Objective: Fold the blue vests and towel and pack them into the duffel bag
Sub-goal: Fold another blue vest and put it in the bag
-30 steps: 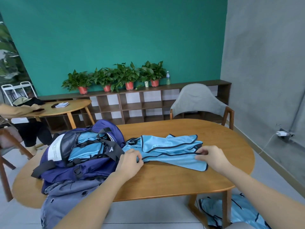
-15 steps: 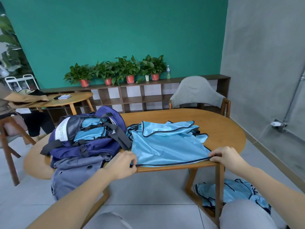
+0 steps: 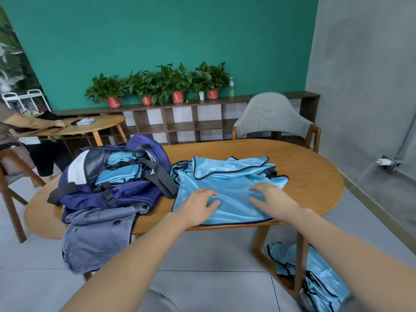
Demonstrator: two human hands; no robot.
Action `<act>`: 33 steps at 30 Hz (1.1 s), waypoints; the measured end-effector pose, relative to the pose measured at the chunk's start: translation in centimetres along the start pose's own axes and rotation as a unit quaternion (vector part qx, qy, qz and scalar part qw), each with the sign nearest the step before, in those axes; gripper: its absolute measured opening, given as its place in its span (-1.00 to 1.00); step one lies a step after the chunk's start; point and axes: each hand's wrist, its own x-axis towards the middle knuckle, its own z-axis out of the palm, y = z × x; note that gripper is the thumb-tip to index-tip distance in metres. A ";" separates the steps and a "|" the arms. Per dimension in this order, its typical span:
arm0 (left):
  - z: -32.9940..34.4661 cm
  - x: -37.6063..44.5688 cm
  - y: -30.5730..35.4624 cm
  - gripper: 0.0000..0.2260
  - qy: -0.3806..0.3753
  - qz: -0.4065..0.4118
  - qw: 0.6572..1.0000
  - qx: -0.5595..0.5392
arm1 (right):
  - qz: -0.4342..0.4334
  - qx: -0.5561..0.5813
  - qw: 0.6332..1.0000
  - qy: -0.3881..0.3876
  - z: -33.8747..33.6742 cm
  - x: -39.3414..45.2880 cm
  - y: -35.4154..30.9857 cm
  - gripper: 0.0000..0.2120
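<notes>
A light blue vest (image 3: 227, 183) with dark piping lies spread on the oval wooden table (image 3: 315, 176), its lower hem at the table's near edge. My left hand (image 3: 198, 202) and my right hand (image 3: 269, 198) both rest flat on the vest's lower half, fingers spread, a short gap between them. To the left stands the open purple duffel bag (image 3: 126, 174), with folded blue vests (image 3: 119, 174) showing inside it. A grey flap (image 3: 99, 239) hangs from the bag over the table's front edge.
More blue vests (image 3: 315, 280) lie heaped on the floor by the table's right legs. A grey-backed chair (image 3: 272, 118) stands behind the table. At a second table (image 3: 90, 129) on the left sits another person (image 3: 13, 127). A shelf with potted plants (image 3: 162, 86) lines the green wall.
Both hands let go of the vest's lower corners and moved inward onto the cloth, now lying flat on it. The vest, pulled toward me earlier, lies spread at the table's near edge.
</notes>
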 end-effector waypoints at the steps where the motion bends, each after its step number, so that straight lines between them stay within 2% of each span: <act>1: 0.5 0.5 0.1 -0.51 -0.040 -0.018 0.999 0.022 | 0.011 -0.018 0.999 -0.029 0.5 0.5 0.1 -0.41; 3: 0.9 1.0 0.0 -0.37 -0.083 -0.051 0.993 0.061 | 0.039 -0.069 0.994 -0.077 1.5 1.1 0.6 -0.10; 4: 1.0 1.2 -0.4 -0.33 -0.089 -0.063 0.992 0.069 | 0.050 -0.092 0.990 -0.092 1.9 1.3 1.2 -0.02; 9: 0.9 2.7 -1.5 -0.17 -0.098 -0.095 0.986 0.098 | 0.102 -0.140 0.981 -0.092 1.5 2.8 4.2 -0.08; 15: 1.1 5.6 -0.8 -0.20 -0.100 -0.085 0.985 0.112 | 0.127 -0.137 0.979 -0.081 1.0 4.5 5.7 -0.06; 16: 1.3 5.9 -0.7 -0.22 -0.077 -0.076 0.986 0.128 | 0.121 -0.131 0.982 -0.061 1.0 4.6 5.8 -0.08; 18: 1.6 6.5 -0.4 -0.32 0.019 -0.037 0.986 0.163 | 0.097 -0.119 0.988 0.020 0.7 4.9 5.7 -0.19; 20: 1.8 7.7 0.0 -0.48 0.100 0.010 0.983 0.153 | 0.059 -0.107 0.988 0.098 0.2 6.1 5.4 -0.40; 21: 1.8 8.5 0.1 -0.56 0.112 0.031 0.983 0.140 | 0.042 -0.099 0.987 0.117 0.1 7.0 5.1 -0.50; 24: 1.7 11.8 0.0 -0.68 0.114 0.058 0.986 0.103 | 0.007 -0.088 0.988 0.123 0.3 10.0 4.1 -0.69; 27: 1.6 14.7 -0.2 -0.67 0.114 0.054 0.986 0.105 | -0.015 -0.081 0.990 0.114 1.2 12.6 2.9 -0.74; 30: 1.7 16.4 -0.5 -0.64 0.094 0.040 0.978 0.182 | -0.024 -0.082 0.991 0.104 2.2 14.4 2.4 -0.76; 33: 1.5 17.0 -1.0 -0.72 0.112 0.064 0.961 0.243 | -0.022 -0.066 0.991 0.111 2.8 15.6 2.2 -0.75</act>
